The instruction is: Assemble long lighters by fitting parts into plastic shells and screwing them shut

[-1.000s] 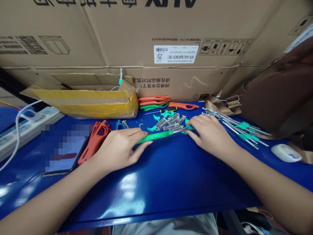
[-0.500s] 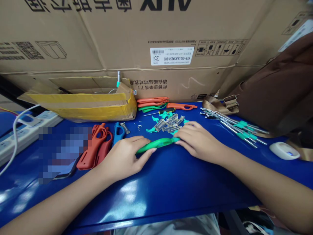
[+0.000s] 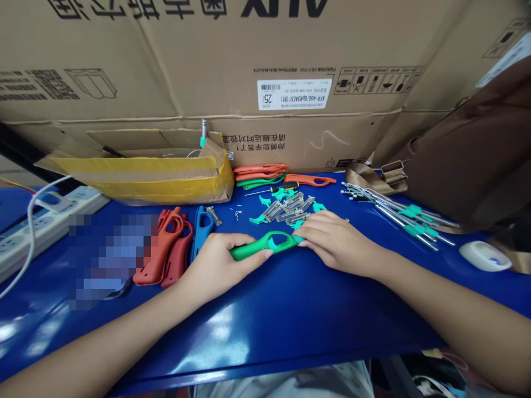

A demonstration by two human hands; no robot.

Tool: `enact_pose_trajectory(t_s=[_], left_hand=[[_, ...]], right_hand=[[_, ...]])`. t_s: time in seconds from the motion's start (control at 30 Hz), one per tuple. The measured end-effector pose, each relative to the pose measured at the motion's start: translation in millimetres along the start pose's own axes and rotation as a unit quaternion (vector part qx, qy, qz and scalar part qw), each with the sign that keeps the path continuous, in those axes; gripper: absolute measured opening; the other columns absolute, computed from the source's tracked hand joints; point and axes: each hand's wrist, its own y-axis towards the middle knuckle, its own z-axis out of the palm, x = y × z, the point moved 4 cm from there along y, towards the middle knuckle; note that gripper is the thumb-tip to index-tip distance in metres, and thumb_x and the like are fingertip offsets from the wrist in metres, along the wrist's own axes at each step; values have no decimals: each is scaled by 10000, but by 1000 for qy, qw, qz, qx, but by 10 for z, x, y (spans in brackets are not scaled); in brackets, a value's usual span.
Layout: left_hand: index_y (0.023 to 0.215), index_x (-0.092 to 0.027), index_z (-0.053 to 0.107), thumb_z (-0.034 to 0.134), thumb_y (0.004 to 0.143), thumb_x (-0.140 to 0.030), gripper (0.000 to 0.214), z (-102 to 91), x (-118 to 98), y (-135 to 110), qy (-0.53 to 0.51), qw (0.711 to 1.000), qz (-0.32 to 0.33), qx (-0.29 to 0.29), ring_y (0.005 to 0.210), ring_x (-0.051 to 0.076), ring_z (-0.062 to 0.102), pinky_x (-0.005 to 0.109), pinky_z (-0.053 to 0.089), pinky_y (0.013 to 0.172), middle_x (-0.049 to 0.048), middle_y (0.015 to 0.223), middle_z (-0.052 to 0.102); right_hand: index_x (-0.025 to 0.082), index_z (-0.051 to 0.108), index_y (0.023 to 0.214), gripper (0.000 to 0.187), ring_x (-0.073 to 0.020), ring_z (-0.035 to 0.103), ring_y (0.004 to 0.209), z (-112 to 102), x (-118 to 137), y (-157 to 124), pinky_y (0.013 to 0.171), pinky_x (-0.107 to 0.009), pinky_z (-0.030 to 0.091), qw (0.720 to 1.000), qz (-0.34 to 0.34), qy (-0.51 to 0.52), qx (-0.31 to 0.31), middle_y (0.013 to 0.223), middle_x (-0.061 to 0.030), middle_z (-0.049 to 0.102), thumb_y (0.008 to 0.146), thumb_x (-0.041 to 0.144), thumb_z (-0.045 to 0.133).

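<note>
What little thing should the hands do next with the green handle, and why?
Perhaps the right hand should ease back a little so you can check the fit. The left hand grips the green handle, and a teal part peeks out at its front end, but the right hand covers much of it, so I can't tell whether it fits snugly.

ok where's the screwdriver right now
In the head view, the screwdriver lies on the blue table near the middle, handle to the right, between the stacked orange and green casings behind and the clear and teal parts in front.
</note>
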Motion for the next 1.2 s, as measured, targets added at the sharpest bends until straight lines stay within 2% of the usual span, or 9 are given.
enact_pose_trajectory(t_s=[0.1,0.2,0.4,0.6,0.73,0.83,0.97,1.07,1.2], left_hand=[[672,-152,691,696,833,-565,443,60,54,16,-108,986,-108,64,452,80,415,209,298,446,-39,508,564],[662,-146,682,710,816,-567,448,69,34,13,-123,984,-109,68,463,75,406,204,290,452,-43,505,548],[750,-149,745,713,862,-401,277,17,-98,-67,9,998,53,-22,541,80,435,199,332,495,-41,601,578],[841,-136,739,753,862,-253,120,-19,-212,-157,95,961,238,-101,609,95,641,180,483,626,-4,730,726],[899,-138,718,743,884,-239,106,-36,-232,-159,129,944,286,-99,642,102,652,186,492,641,1,762,721],[902,-149,707,686,936,-276,133,-29,-207,-135,165,943,284,-57,623,118,610,223,461,596,-6,719,659],[940,-167,699,621,981,-375,226,1,-117,-85,200,954,224,8,700,162,633,270,479,641,12,774,643],[1060,-177,681,624,981,-381,225,18,-67,-51,186,961,204,19,817,182,668,289,518,743,27,897,681],[1169,-183,657,634,975,-299,227,29,-39,-16,168,964,204,10,937,187,676,300,538,854,46,1025,694]], right_hand=[[97,683,1072,209,-223,595,878,-34,29,-17,843,-387,474,999,-31,-4,-24,957,-121,716,1016,184,501],[73,674,1065,211,-229,579,862,-47,69,-29,813,-391,475,997,-55,-32,-34,928,-132,706,1004,135,481],[70,676,1034,204,-230,571,851,-47,131,-26,806,-379,478,997,-63,-45,-17,888,-123,690,991,108,480],[71,678,1044,216,-231,576,858,-114,175,-20,826,-378,470,997,-60,-42,-27,906,-131,699,1007,150,480],[67,691,1031,226,-234,573,849,-133,191,-18,821,-375,457,997,-59,-36,-19,900,-133,699,1002,155,485],[88,702,1023,225,-238,575,855,-120,197,-18,844,-390,439,998,-47,-42,18,892,-115,700,1002,186,501],[129,703,1001,222,-242,584,882,-123,164,-19,868,-399,411,996,12,-44,78,884,-86,689,1005,228,504],[142,688,968,222,-244,584,875,-131,98,-16,857,-397,402,989,67,-48,120,890,-87,677,1001,231,487],[168,631,822,208,-228,570,801,-91,-20,-24,792,-366,396,970,122,-74,197,802,-71,643,940,116,468]])
